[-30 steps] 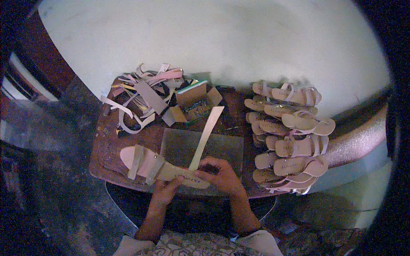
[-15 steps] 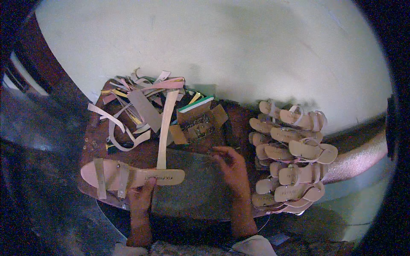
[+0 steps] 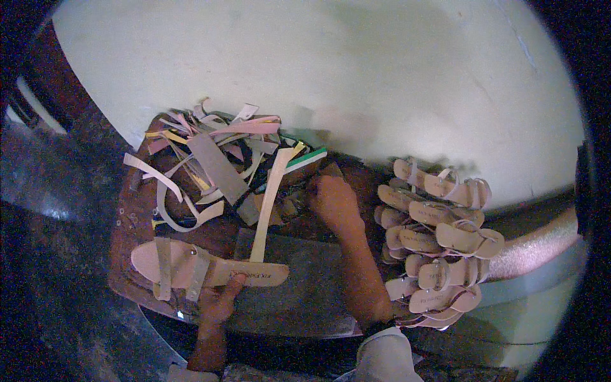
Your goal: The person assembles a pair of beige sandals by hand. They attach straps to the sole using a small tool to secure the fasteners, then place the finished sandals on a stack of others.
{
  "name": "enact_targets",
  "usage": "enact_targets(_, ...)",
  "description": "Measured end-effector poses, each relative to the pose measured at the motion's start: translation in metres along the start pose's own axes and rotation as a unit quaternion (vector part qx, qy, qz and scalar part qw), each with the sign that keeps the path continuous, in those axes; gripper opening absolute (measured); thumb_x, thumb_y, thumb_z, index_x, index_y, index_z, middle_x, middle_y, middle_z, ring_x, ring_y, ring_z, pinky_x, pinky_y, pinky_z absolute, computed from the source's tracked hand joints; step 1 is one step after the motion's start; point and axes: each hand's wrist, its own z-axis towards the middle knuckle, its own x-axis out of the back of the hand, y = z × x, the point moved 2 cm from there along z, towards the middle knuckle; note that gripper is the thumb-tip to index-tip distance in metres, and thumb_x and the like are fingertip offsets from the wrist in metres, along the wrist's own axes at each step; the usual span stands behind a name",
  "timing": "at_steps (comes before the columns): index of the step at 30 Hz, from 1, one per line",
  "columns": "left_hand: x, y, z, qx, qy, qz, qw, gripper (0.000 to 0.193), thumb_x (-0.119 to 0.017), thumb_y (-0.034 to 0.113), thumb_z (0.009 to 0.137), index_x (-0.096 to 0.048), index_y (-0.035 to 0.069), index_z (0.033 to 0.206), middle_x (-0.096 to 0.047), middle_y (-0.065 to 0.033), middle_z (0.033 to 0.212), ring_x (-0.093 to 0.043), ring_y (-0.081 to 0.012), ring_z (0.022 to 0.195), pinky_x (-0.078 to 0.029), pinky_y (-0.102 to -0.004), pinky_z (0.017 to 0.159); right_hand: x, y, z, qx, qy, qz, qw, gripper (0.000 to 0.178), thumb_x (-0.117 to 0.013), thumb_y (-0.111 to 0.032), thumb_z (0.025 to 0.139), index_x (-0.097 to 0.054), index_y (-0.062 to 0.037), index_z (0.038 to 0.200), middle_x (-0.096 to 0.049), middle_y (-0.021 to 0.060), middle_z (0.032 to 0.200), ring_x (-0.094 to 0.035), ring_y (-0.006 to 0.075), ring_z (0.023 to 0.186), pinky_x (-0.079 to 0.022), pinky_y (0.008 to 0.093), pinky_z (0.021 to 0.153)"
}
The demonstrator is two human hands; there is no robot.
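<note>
My left hand (image 3: 219,304) is closed on a tan flat sandal (image 3: 219,270), its thumb lying across the insole near the heel end. Two loose straps (image 3: 198,275) cross the sandal's front part, and a long pale strap (image 3: 268,207) stands out from its far side. My right hand (image 3: 332,196) is at the small cardboard box (image 3: 283,205) that holds small dark pieces; its fingers are turned away and cannot be made out. Below the right forearm lies a grey flat slab (image 3: 293,254).
A heap of cut straps (image 3: 210,149) in pink, grey and yellow covers the far left of the brown table (image 3: 124,254). Strapped sandals (image 3: 439,239) stand in stacks on the right. Behind them extends what looks like another person's bare limb (image 3: 541,248). A pale wall (image 3: 305,57) is beyond.
My right hand has gone forward from over the grey slab to the cardboard box. The left hand and sandal have shifted slightly right and nearer, with the view also moving a little.
</note>
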Motion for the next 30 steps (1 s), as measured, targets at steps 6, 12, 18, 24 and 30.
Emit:
enact_targets(6, -0.003, 0.007, -0.003, -0.019, -0.022, -0.014, 0.999, 0.028, -0.071, 0.013, 0.081, -0.061, 0.003, 0.105, -0.064, -0.0056, 0.098, -0.060, -0.0162, 0.090, -0.048, -0.0309, 0.082, -0.004, -0.009, 0.007, -0.003, -0.055, -0.051, 0.997, 0.016, -0.059, -0.013, 0.075, -0.066, -0.0024, 0.085, -0.065, 0.0228, 0.088, -0.064, 0.0392, 0.085, -0.052, 0.0488, 0.075)
enact_targets(12, -0.007, 0.017, -0.008, -0.044, -0.017, 0.017, 0.999, 0.027, -0.070, 0.013, 0.082, -0.061, 0.001, 0.105, -0.065, -0.0063, 0.097, -0.060, -0.0174, 0.090, -0.048, -0.0313, 0.082, -0.003, -0.009, 0.006, -0.012, -0.056, -0.055, 0.997, 0.015, -0.057, -0.011, 0.076, -0.065, -0.0014, 0.084, -0.065, 0.0229, 0.091, -0.064, 0.0401, 0.085, -0.052, 0.0496, 0.074)
enact_targets(18, -0.011, 0.033, -0.011, -0.055, -0.044, 0.020, 0.997, 0.029, -0.068, 0.012, 0.083, -0.060, 0.001, 0.108, -0.065, -0.0073, 0.098, -0.060, -0.0170, 0.090, -0.048, -0.0313, 0.082, 0.014, -0.003, -0.008, 0.079, 0.075, 0.079, 0.991, 0.017, -0.060, -0.011, 0.078, -0.066, -0.0019, 0.092, -0.065, 0.0212, 0.093, -0.062, 0.0387, 0.087, -0.050, 0.0437, 0.080)
enact_targets(24, -0.015, 0.030, -0.012, -0.073, -0.054, 0.002, 0.996, 0.027, -0.068, 0.011, 0.083, -0.060, 0.001, 0.107, -0.065, -0.0072, 0.099, -0.060, -0.0163, 0.090, -0.048, -0.0311, 0.081, 0.009, 0.010, -0.029, 0.047, 0.119, 0.228, 0.965, 0.014, -0.065, -0.015, 0.082, -0.066, -0.0035, 0.090, -0.066, 0.0150, 0.089, -0.064, 0.0299, 0.082, -0.050, 0.0370, 0.076)
enact_targets(30, -0.017, 0.033, -0.019, -0.083, -0.055, 0.014, 0.995, 0.027, -0.070, 0.010, 0.082, -0.060, 0.001, 0.106, -0.065, -0.0069, 0.099, -0.060, -0.0158, 0.090, -0.048, -0.0310, 0.081, 0.025, -0.002, -0.097, -0.032, 0.042, 0.457, 0.888, 0.011, -0.072, -0.009, 0.077, -0.065, -0.0040, 0.083, -0.066, 0.0060, 0.083, -0.061, 0.0135, 0.078, -0.048, 0.0283, 0.072)
